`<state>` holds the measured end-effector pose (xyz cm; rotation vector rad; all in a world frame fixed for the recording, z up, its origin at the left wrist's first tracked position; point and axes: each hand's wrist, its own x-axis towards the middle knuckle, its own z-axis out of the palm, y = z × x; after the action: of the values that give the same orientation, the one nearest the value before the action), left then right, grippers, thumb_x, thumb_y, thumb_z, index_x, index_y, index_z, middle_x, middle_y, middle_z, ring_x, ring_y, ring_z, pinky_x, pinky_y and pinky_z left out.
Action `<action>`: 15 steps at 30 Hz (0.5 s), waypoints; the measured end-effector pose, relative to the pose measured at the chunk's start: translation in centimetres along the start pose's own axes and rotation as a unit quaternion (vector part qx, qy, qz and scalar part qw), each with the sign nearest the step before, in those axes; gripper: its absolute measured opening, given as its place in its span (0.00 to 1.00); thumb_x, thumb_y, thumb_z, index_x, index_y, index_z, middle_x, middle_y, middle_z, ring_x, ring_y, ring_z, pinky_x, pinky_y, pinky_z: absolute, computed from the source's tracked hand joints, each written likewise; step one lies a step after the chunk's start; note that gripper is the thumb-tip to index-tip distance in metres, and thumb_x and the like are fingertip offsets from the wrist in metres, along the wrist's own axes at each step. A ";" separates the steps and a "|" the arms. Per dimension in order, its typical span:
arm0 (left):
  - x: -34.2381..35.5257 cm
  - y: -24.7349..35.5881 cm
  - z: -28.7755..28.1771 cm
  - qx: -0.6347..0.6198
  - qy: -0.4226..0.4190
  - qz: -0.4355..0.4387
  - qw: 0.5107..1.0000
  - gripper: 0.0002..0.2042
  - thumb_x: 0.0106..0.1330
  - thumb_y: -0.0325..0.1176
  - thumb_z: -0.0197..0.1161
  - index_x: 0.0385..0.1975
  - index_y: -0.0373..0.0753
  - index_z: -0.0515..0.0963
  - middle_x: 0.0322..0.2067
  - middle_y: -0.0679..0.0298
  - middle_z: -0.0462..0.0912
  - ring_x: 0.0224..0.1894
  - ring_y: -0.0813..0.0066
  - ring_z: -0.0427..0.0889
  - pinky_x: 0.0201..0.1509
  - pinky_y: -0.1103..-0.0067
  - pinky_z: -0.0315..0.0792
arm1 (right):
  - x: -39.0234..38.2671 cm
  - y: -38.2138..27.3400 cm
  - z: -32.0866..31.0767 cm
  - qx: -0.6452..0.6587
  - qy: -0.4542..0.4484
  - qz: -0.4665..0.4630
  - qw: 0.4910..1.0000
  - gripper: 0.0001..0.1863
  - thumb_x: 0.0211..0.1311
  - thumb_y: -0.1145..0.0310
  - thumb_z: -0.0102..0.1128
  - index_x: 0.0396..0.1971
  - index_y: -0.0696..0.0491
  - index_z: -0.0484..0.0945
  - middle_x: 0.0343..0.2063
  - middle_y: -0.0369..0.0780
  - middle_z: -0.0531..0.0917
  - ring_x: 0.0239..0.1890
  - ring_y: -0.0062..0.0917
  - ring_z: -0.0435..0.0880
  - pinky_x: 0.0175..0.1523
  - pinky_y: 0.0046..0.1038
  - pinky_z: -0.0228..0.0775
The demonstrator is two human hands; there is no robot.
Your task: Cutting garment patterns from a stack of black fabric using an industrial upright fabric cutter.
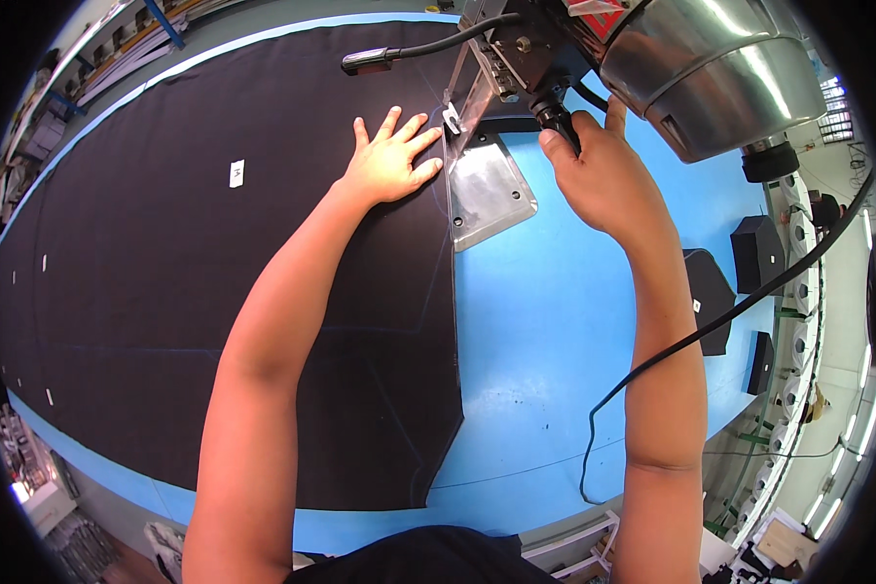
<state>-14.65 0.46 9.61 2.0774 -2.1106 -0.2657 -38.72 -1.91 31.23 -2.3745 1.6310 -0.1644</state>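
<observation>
A large layer of black fabric (360, 273) with faint blue chalk lines covers the left and middle of the table. My left hand (391, 164) lies flat on it, fingers spread, close to the blade area of an electric cloth cutting machine (701, 68). My right hand (599, 165) is wrapped round the machine's black handle (557, 119). The machine's metal base plate (492, 190) rests on the table, its left edge along the fabric's cut edge. Above the fabric a small lamp on a bent arm (367, 61) sticks out from the machine.
Black cut fabric pieces (712, 282) lie on the blue table (535, 389) at the right. A black power cable (740, 310) crosses over my right forearm and loops down to the table. Small white labels (237, 173) sit on the fabric. Shelving (117, 58) stands beyond the far left edge.
</observation>
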 end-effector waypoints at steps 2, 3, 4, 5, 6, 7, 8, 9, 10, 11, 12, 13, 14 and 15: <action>0.0 -0.1 -0.1 0.002 0.000 0.003 1.000 0.32 0.74 0.64 0.48 0.75 0.60 0.65 0.79 0.68 0.57 0.83 0.54 0.44 0.75 0.31 0.34 | 0.1 -0.1 -0.2 0.009 -0.008 -0.002 1.000 0.26 0.75 0.50 0.52 0.48 0.62 0.78 0.62 0.67 0.70 0.46 0.63 0.84 0.52 0.56 0.76; 0.0 -0.1 -0.1 0.001 0.003 0.002 1.000 0.32 0.74 0.64 0.47 0.75 0.60 0.65 0.79 0.68 0.57 0.83 0.54 0.44 0.75 0.31 0.34 | 0.3 -0.1 -0.2 0.013 -0.006 -0.004 1.000 0.26 0.75 0.50 0.52 0.48 0.62 0.78 0.62 0.67 0.70 0.46 0.63 0.84 0.52 0.56 0.76; 0.0 -0.1 -0.1 0.001 0.006 0.003 1.000 0.32 0.74 0.64 0.47 0.75 0.60 0.65 0.79 0.68 0.57 0.83 0.54 0.44 0.75 0.31 0.34 | 0.3 -0.1 -0.2 0.017 -0.004 -0.006 1.000 0.26 0.75 0.50 0.52 0.48 0.62 0.79 0.61 0.67 0.70 0.45 0.62 0.84 0.52 0.56 0.77; 0.0 0.0 -0.1 0.002 0.002 0.000 1.000 0.32 0.74 0.64 0.47 0.75 0.60 0.65 0.79 0.68 0.57 0.83 0.54 0.44 0.76 0.31 0.33 | 0.5 -0.2 -0.1 0.010 -0.001 -0.002 1.000 0.26 0.76 0.48 0.50 0.49 0.60 0.78 0.66 0.67 0.64 0.46 0.62 0.84 0.53 0.54 0.77; 0.0 0.0 -0.1 0.002 0.006 0.002 1.000 0.32 0.74 0.63 0.48 0.75 0.60 0.65 0.79 0.68 0.56 0.83 0.54 0.44 0.76 0.31 0.34 | 0.6 -0.3 0.0 0.002 0.001 0.003 1.000 0.27 0.77 0.46 0.49 0.49 0.58 0.78 0.70 0.66 0.59 0.47 0.62 0.84 0.54 0.52 0.77; 0.0 0.0 0.0 0.003 0.002 0.000 1.000 0.32 0.74 0.63 0.49 0.75 0.61 0.65 0.79 0.68 0.56 0.83 0.54 0.45 0.76 0.32 0.34 | 0.7 -0.3 0.2 -0.008 0.006 0.010 1.000 0.27 0.78 0.44 0.48 0.50 0.56 0.77 0.75 0.66 0.53 0.48 0.62 0.84 0.55 0.50 0.76; 0.0 0.0 -0.1 0.003 0.000 -0.002 1.000 0.32 0.74 0.63 0.50 0.75 0.61 0.65 0.79 0.68 0.56 0.83 0.54 0.45 0.76 0.32 0.34 | 0.7 -0.4 0.4 -0.014 0.010 0.008 1.000 0.27 0.78 0.44 0.48 0.50 0.56 0.77 0.74 0.66 0.53 0.49 0.62 0.84 0.55 0.51 0.76; 0.0 0.0 -0.1 0.004 -0.001 -0.001 1.000 0.32 0.74 0.63 0.49 0.75 0.60 0.65 0.79 0.68 0.56 0.83 0.54 0.45 0.76 0.32 0.34 | 0.7 -0.5 0.6 -0.021 0.016 0.008 1.000 0.27 0.78 0.44 0.47 0.50 0.56 0.78 0.74 0.66 0.54 0.49 0.62 0.84 0.55 0.51 0.76; 0.0 0.0 -0.2 0.005 -0.001 0.000 1.000 0.32 0.74 0.63 0.48 0.75 0.60 0.64 0.79 0.68 0.56 0.83 0.54 0.44 0.76 0.31 0.34 | 0.7 -0.6 0.7 -0.029 0.022 0.006 0.999 0.27 0.78 0.44 0.47 0.50 0.56 0.78 0.74 0.67 0.55 0.49 0.62 0.84 0.55 0.52 0.76; 0.1 0.0 -0.2 0.007 -0.008 -0.002 1.000 0.33 0.74 0.64 0.47 0.76 0.60 0.64 0.79 0.68 0.56 0.83 0.55 0.44 0.76 0.31 0.34 | 0.7 -0.6 0.8 -0.027 0.026 0.004 0.999 0.27 0.78 0.44 0.47 0.50 0.56 0.78 0.74 0.67 0.55 0.50 0.62 0.84 0.55 0.52 0.76; 0.1 0.0 -0.2 0.007 -0.004 0.000 1.000 0.33 0.74 0.64 0.47 0.76 0.60 0.64 0.79 0.68 0.56 0.83 0.55 0.44 0.76 0.31 0.34 | 0.7 -0.7 0.8 -0.028 0.029 -0.001 0.999 0.27 0.78 0.44 0.47 0.49 0.56 0.78 0.73 0.67 0.55 0.50 0.62 0.83 0.55 0.52 0.76; 0.1 0.0 -0.2 0.007 -0.005 -0.001 1.000 0.33 0.74 0.64 0.47 0.76 0.60 0.63 0.79 0.68 0.56 0.83 0.55 0.44 0.76 0.31 0.34 | 0.6 -0.7 0.8 -0.030 0.032 -0.005 0.999 0.27 0.78 0.44 0.47 0.49 0.56 0.78 0.73 0.67 0.55 0.50 0.62 0.83 0.56 0.52 0.76; 0.1 0.0 -0.2 0.009 -0.010 -0.002 1.000 0.33 0.74 0.64 0.47 0.76 0.60 0.63 0.79 0.68 0.56 0.83 0.55 0.44 0.76 0.31 0.34 | 0.6 -0.7 0.8 -0.027 0.032 -0.001 0.999 0.27 0.78 0.45 0.47 0.49 0.56 0.78 0.73 0.67 0.56 0.50 0.62 0.83 0.56 0.52 0.76; 0.1 -0.1 -0.2 0.006 -0.010 -0.004 1.000 0.34 0.73 0.64 0.47 0.76 0.59 0.62 0.79 0.68 0.56 0.83 0.55 0.44 0.76 0.31 0.34 | 0.7 -0.7 0.8 -0.025 0.031 0.002 0.999 0.26 0.78 0.45 0.47 0.48 0.56 0.79 0.73 0.68 0.56 0.50 0.62 0.83 0.56 0.52 0.76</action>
<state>-14.51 0.34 9.82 2.0995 -2.1208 -0.2778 -37.69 -2.19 30.61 -2.4251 1.6874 -0.2001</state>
